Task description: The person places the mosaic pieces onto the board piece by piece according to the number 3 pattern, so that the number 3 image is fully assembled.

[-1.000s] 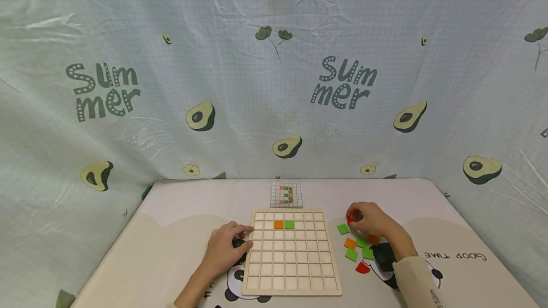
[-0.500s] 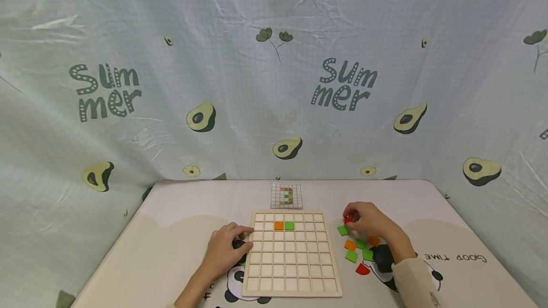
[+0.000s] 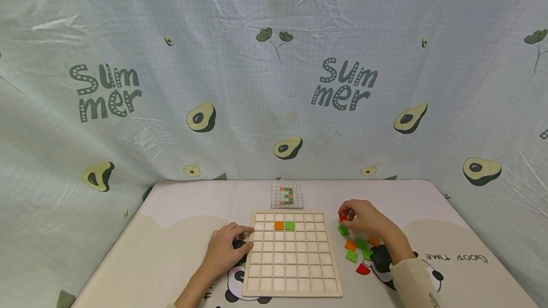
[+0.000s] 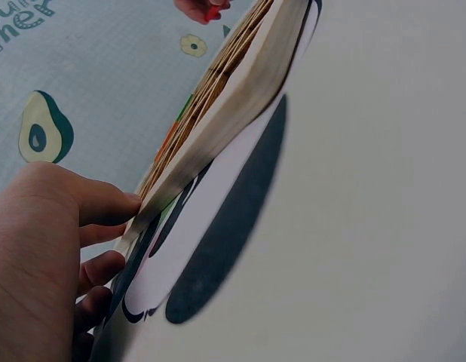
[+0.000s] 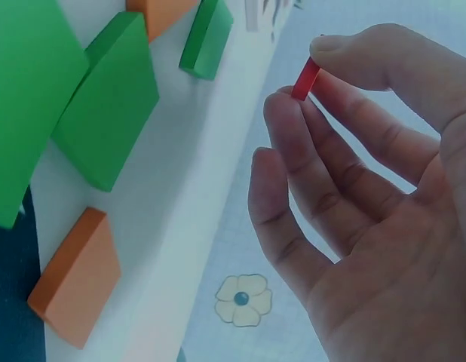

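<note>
My right hand point(image 3: 364, 216) pinches a small red tile point(image 5: 307, 79) between thumb and fingertips, seen edge-on in the right wrist view. Below it in the head view lies a green square tile point(image 3: 344, 230). A wooden grid board point(image 3: 292, 293) lies flat in the middle of the table. One orange tile point(image 3: 279, 226) and one green tile point(image 3: 289, 226) sit side by side in its second row from the back. At the board's left edge, the thumb and index finger of my left hand point(image 3: 227, 246) touch the rim; its other fingers are loosely bent.
Right of the board lie several loose tiles, among them an orange square point(image 3: 350, 245), a green square point(image 3: 352, 256) and a red fan-shaped one point(image 3: 363, 269). Behind the board is a small grid card point(image 3: 287, 196) with a coloured pattern. A printed curtain point(image 3: 239, 84) hangs behind the table.
My right hand has shifted a little left and away from me, carrying the red tile. The left hand stays at the board's edge, and the tiles on the board are unchanged.
</note>
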The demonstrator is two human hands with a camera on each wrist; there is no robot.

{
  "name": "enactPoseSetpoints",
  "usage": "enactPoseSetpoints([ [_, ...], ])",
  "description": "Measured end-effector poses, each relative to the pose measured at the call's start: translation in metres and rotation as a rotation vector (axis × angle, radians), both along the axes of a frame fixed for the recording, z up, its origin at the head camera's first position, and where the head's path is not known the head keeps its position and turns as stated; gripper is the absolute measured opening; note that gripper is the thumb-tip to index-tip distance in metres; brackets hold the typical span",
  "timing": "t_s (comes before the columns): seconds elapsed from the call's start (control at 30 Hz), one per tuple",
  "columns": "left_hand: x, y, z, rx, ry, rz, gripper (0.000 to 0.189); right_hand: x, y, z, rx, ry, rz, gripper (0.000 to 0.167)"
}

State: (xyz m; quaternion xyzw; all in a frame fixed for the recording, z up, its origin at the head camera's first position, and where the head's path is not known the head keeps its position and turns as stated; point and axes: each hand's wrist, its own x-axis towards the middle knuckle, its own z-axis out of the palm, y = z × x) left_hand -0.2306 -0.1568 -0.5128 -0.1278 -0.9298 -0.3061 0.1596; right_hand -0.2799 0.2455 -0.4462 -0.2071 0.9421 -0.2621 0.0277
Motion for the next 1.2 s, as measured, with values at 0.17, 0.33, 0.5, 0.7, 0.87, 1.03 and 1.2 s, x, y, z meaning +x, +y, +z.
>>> enactPoseSetpoints([
  [0.17, 0.0, 0.0, 0.0, 0.002, -0.008, 0.001, 0.025, 0.002, -0.003, 0.002, -0.007, -0.002, 0.015, 0.019],
  [0.33, 0.0, 0.0, 0.0, 0.003, -0.006, -0.001, 0.025, 0.002, -0.004, 0.004, -0.013, -0.012, 0.022, 0.021],
  [0.5, -0.001, 0.0, 0.001, -0.001, -0.003, -0.005, 0.024, 0.001, -0.005, 0.003, -0.013, -0.007, 0.031, 0.019],
  [0.7, -0.001, 0.0, 0.001, 0.003, 0.002, -0.007, 0.024, 0.001, -0.006, 0.005, -0.02, -0.006, 0.044, 0.019],
  [0.87, -0.001, 0.0, 0.0, 0.006, 0.005, -0.005, 0.024, 0.002, -0.008, 0.007, -0.028, -0.007, 0.041, 0.019],
  [1.03, -0.001, 0.0, 0.0, 0.006, 0.003, -0.004, 0.024, 0.002, -0.01, 0.007, -0.029, -0.005, 0.053, 0.019],
  [1.2, -0.001, 0.0, 0.0, 0.004, 0.007, -0.003, 0.024, 0.003, -0.014, 0.007, -0.022, -0.007, 0.058, 0.019],
])
